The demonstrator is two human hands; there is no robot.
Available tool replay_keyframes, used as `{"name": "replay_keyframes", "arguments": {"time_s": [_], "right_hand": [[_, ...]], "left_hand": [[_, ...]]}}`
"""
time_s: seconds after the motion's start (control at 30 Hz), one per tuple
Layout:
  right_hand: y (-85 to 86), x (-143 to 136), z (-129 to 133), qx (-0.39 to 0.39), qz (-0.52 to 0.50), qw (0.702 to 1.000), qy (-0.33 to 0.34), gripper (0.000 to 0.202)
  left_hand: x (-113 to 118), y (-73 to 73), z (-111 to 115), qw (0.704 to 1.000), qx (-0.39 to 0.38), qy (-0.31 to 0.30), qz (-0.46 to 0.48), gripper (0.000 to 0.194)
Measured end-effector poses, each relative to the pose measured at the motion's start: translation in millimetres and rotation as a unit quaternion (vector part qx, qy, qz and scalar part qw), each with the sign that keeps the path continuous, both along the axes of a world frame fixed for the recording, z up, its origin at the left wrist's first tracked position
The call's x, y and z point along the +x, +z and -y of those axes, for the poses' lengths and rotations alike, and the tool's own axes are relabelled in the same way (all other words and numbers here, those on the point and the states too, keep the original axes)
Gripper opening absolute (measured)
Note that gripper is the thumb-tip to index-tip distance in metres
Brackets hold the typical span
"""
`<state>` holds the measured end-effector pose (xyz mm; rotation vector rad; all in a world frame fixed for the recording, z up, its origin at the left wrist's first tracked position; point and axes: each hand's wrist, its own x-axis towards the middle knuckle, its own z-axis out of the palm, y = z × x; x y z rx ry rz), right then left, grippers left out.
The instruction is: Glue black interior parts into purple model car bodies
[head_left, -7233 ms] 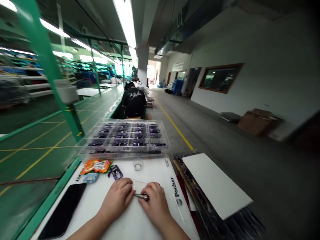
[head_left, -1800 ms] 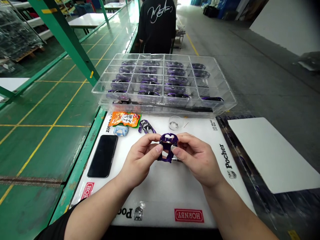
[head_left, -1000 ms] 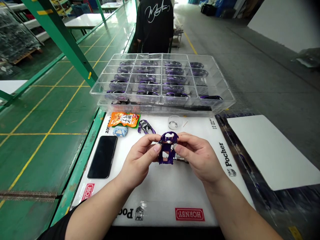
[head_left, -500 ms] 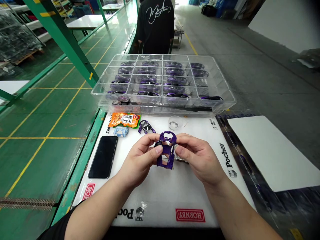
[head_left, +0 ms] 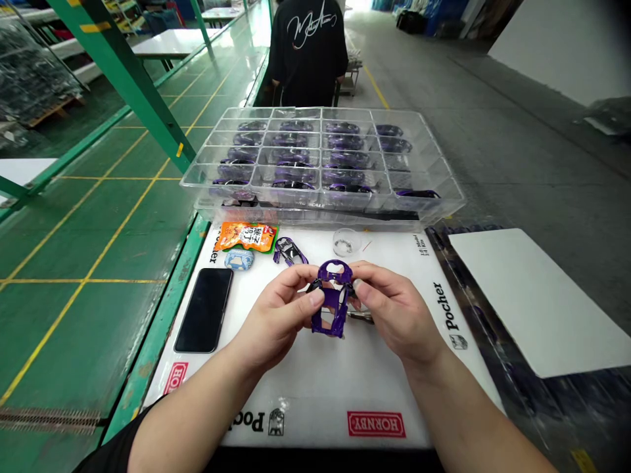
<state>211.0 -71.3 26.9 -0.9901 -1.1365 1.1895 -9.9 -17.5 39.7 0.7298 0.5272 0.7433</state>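
Green floor (head_left: 64,223): left side of the room, ruled with yellow lines, a green post (head_left: 129,85) slanting across its far part.
Desk (head_left: 315,387): white, in the middle, with black and red lettering, some of it upside down along the near edge.
Phone (head_left: 204,310): dark face up, by the left edge of the desk.
Blue case (head_left: 239,260): small and rounded, just beyond the phone.
Orange packet (head_left: 246,236): on the far side of the blue case.
Left hand (head_left: 283,309): fingers clamped on the left side of the purple shell (head_left: 335,301), thumb on its near face.
Other shell (head_left: 290,251): on the desk, beyond the left hand.
Person (head_left: 309,59): black top with white script, far side, past the tray.
Tray (head_left: 434,165): clear, divided, across the far end of the desk, with purple shells in many compartments.
Purple shell: held up between both hands over the desk, tilted, its openings showing.
Dish (head_left: 346,243): clear and round, far of the purple shell.
Tool (head_left: 362,316): metal, partly hidden by the right hand (head_left: 394,305); cannot tell whether held or lying.
Right hand: fingers clamped on the right side of the purple shell.
Board (head_left: 537,302): white, flat, right of the desk, on dark-filled trays.
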Motion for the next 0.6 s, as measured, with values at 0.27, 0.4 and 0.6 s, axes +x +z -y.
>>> {"name": "replay_keyframes", "arguments": {"time_s": [0.27, 0.4, 0.6], "right_hand": [[-3.5, -1.3, -2.5, -0.013, -0.017, 1.000, -0.019, 0.020], [-3.1, -0.8, -1.9, -0.009, -0.003, 1.000, -0.018, 0.020], [0.5, -2.1, 0.4, -0.012, 0.008, 1.000, -0.022, 0.018]], "left_hand": [[1.7, -1.2, 2.0, 1.000, 0.019, 0.001, -0.012, 0.031], [1.4, 1.2, 1.9, 1.000, 0.011, 0.009, -0.020, 0.030], [2.8, 1.7, 1.9, 1.000, -0.003, 0.013, -0.027, 0.030]]}}
